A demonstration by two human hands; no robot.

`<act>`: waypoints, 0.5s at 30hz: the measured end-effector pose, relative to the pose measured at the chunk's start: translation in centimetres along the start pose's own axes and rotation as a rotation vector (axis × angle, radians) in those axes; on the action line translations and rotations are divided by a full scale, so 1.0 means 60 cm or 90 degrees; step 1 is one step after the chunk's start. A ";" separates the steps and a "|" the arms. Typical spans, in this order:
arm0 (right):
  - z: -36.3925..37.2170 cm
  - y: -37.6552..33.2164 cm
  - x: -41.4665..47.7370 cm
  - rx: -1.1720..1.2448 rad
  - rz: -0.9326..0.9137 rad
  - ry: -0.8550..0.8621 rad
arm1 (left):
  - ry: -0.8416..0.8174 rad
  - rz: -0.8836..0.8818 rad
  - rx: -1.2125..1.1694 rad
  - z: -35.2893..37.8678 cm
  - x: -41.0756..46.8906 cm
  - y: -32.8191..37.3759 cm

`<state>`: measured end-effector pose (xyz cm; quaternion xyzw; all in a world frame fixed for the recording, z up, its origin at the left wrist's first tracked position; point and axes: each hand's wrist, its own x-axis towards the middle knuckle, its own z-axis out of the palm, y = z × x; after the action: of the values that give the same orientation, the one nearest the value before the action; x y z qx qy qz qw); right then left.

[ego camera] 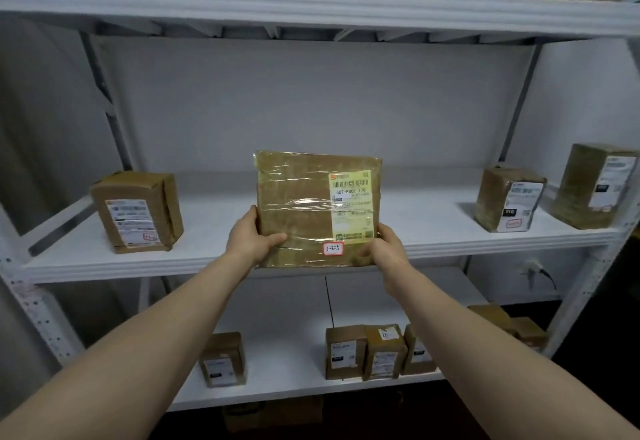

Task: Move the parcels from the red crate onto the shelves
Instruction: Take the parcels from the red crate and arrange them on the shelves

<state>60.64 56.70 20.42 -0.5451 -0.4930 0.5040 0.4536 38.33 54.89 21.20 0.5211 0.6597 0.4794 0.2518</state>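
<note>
A flat brown parcel (304, 207), wrapped in clear tape with a yellowish label and a small red-edged sticker, is held upright at the front edge of the middle shelf (214, 259). My left hand (251, 237) grips its lower left corner. Its lower right corner is gripped by my right hand (384, 249). Whether the parcel's bottom edge rests on the shelf I cannot tell. The red crate is out of view.
On the middle shelf stand a brown box (136, 212) at the left and two boxes (507, 199) (594, 185) at the right. The lower shelf (287, 391) carries several small boxes. The top shelf (311, 3) is packed with parcels. White uprights (585, 287) flank the shelves.
</note>
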 end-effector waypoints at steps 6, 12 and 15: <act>0.023 -0.005 0.076 -0.006 -0.017 0.046 | -0.012 0.010 -0.036 0.027 0.076 -0.017; 0.019 0.016 0.098 0.005 0.005 0.063 | -0.010 0.028 0.014 0.049 0.094 -0.033; 0.017 0.023 0.115 0.023 0.004 0.067 | -0.008 0.029 0.026 0.060 0.103 -0.041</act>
<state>59.77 63.40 18.28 -0.5643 -0.4574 0.4849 0.4870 38.18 61.98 18.55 0.5442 0.6554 0.4684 0.2344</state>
